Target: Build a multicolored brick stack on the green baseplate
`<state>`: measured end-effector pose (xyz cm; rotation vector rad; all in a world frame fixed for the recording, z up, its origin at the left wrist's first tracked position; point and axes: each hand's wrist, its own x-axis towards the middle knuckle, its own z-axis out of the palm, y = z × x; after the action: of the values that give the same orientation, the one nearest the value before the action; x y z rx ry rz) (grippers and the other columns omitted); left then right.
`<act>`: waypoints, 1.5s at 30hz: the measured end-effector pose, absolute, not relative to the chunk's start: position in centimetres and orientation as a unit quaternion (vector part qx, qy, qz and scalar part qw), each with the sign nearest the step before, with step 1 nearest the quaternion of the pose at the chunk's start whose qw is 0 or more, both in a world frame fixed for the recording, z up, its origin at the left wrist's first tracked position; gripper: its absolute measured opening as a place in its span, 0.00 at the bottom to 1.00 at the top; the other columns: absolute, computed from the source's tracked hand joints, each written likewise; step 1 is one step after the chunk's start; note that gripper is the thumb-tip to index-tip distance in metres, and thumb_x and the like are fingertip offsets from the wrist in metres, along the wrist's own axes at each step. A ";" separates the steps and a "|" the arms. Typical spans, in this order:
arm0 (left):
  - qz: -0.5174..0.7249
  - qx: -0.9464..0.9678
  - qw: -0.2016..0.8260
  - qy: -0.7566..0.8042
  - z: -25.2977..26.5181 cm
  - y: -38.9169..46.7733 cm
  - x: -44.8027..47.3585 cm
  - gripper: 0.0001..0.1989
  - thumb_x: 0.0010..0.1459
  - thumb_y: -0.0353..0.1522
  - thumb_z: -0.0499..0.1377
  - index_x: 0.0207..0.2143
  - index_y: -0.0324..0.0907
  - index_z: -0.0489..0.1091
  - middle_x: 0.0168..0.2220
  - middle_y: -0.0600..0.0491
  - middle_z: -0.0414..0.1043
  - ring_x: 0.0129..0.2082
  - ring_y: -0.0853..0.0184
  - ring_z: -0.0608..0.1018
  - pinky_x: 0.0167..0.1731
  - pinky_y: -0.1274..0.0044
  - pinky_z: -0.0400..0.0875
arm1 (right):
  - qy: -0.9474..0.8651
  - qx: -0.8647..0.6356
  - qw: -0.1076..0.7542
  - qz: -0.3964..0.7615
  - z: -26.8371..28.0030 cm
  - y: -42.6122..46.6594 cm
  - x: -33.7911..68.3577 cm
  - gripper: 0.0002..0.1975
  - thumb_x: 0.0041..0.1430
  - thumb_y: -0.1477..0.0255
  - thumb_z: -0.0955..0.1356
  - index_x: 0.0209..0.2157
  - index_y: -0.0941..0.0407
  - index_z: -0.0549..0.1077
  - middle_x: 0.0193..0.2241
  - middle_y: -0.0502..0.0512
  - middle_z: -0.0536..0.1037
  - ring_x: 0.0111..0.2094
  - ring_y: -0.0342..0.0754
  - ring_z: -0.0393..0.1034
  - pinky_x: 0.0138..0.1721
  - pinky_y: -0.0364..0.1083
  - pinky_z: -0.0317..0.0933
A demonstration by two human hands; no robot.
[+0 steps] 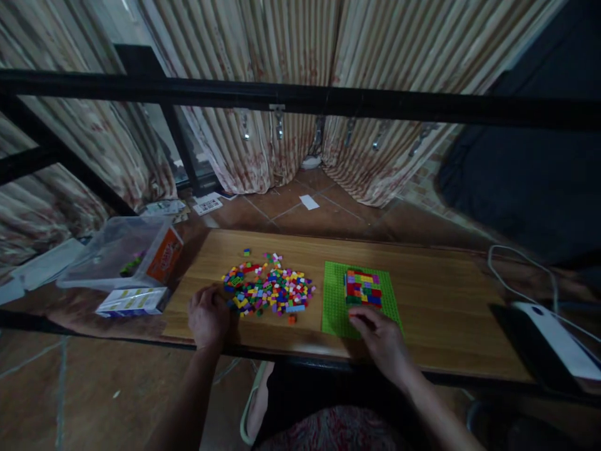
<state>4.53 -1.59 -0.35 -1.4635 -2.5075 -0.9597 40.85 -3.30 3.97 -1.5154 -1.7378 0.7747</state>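
My right hand (379, 338) is over the near part of a green studded baseplate (334, 300). Its thumb and forefinger are pinched together, with what looks like a small reddish toy brick at their tips. Just beyond the fingertips, a block built of many-coloured toy bricks (364, 288) stands on the plate. My left hand (208, 317) rests on the tabletop by the left end of a spread heap of loose toy bricks (277, 289). Its fingers are curled, and whatever may be in them is hidden. One orange brick (292, 319) lies in front of the heap.
A clear plastic bin (117, 250) with an orange label stands left of the wooden table (436, 300), behind a blue-and-white box (134, 302). At right lie a white device (556, 335) and a cable (556, 282). A dark rail (300, 99) crosses before the curtains.
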 end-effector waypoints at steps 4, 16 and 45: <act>-0.299 -0.481 0.043 -0.823 -0.2 -1.5 4.5 0.14 0.56 0.30 0.50 0.38 0.39 0.74 0.42 0.44 0.73 0.45 0.58 0.72 0.48 0.68 0.67 | -0.662 -0.613 0.367 0.227 4.0 -2.2 44.4 0.15 0.61 0.61 0.63 0.40 0.54 0.76 0.39 0.58 0.79 0.40 0.53 0.74 0.42 0.50 0.66; -0.283 -0.468 0.044 -0.836 0.1 -1.4 4.7 0.14 0.56 0.30 0.51 0.40 0.40 0.74 0.42 0.45 0.73 0.44 0.58 0.72 0.44 0.69 0.68 | -0.618 -0.636 0.417 0.198 3.6 -0.9 44.5 0.14 0.61 0.60 0.64 0.37 0.55 0.75 0.38 0.57 0.79 0.38 0.52 0.74 0.42 0.51 0.66; -0.291 -0.480 0.038 -0.827 0.6 -1.5 4.9 0.14 0.55 0.30 0.50 0.38 0.40 0.75 0.41 0.45 0.73 0.44 0.57 0.73 0.46 0.68 0.67 | -0.598 -0.652 0.436 0.166 3.3 -1.3 45.2 0.16 0.59 0.57 0.65 0.35 0.56 0.73 0.34 0.58 0.77 0.35 0.51 0.73 0.38 0.50 0.67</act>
<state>4.95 -1.51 0.63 -1.4719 -2.5362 -0.8918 45.24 -1.35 3.26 -1.6213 -1.4870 0.4142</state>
